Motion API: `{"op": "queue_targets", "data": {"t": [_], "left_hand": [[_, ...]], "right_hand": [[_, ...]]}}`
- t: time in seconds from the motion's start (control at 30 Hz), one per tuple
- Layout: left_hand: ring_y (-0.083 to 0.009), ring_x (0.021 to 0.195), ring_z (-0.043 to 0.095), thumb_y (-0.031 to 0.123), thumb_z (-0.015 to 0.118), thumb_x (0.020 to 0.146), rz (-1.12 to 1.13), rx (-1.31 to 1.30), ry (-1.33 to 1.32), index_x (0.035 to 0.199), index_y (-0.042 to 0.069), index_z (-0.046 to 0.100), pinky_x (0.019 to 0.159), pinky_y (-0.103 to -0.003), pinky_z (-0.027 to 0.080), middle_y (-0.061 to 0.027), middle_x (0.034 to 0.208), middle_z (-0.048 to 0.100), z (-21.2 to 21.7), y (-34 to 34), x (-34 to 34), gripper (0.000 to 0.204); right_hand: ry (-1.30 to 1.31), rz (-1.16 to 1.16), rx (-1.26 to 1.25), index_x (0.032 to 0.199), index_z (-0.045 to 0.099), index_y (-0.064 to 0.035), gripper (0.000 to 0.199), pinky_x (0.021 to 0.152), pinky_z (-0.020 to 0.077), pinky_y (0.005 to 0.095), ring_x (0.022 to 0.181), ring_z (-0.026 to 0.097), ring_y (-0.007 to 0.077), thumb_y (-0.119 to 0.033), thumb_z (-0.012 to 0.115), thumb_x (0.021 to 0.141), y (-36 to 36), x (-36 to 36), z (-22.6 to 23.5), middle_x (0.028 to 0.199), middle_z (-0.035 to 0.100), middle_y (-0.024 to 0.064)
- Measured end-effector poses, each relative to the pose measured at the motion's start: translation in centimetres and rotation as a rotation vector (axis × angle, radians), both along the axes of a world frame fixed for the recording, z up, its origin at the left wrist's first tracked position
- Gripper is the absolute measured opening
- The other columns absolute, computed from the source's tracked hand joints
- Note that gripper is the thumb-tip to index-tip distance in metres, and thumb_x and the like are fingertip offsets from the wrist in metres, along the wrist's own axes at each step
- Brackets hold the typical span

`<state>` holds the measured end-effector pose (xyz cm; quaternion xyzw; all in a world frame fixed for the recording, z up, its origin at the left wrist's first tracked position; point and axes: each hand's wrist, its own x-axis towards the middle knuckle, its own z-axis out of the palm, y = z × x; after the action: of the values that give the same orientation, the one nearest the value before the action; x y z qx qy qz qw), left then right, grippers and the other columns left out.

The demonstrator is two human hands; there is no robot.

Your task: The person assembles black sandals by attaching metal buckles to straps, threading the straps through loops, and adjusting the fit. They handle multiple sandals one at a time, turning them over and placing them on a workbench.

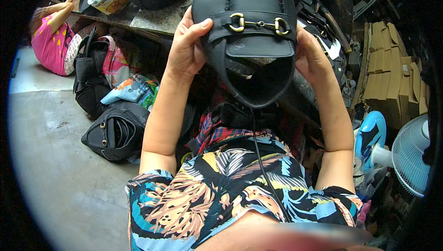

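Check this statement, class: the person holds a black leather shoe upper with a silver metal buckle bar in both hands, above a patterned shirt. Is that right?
Not quite. In the head view the metal buckle bar on the black leather shoe upper is gold-coloured, not silver. The left hand and right hand do both hold it above the patterned shirt.

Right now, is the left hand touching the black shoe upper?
Touching. Head view: the left hand has its thumb pressed over the edge of the black shoe upper, beside the gold buckle.

Black bags (115, 131), stacked cardboard boxes (387, 66), a white fan (413, 156)
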<state>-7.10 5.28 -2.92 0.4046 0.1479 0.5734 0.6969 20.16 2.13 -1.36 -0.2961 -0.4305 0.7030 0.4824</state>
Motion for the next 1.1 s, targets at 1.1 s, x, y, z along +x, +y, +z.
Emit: {"op": "queue_targets", "data": {"t": [1.1], "left_hand": [[-0.0255, 0.092, 0.07, 0.001, 0.065, 0.073, -0.223, -0.137, -0.033, 0.117, -0.003, 0.058, 0.084, -0.04, 0.059, -0.0152, 0.103, 0.068, 0.9, -3.2, 0.7, 0.044]], "right_hand": [[0.041, -0.058, -0.066, 0.12, 0.055, 0.0025, 0.048, 0.079, 0.0593, 0.0328, 0.084, 0.07, 0.0171, -0.009, 0.071, 0.077, -1.4, 0.0, -0.6, 0.099, 0.069, 0.0115]]}}
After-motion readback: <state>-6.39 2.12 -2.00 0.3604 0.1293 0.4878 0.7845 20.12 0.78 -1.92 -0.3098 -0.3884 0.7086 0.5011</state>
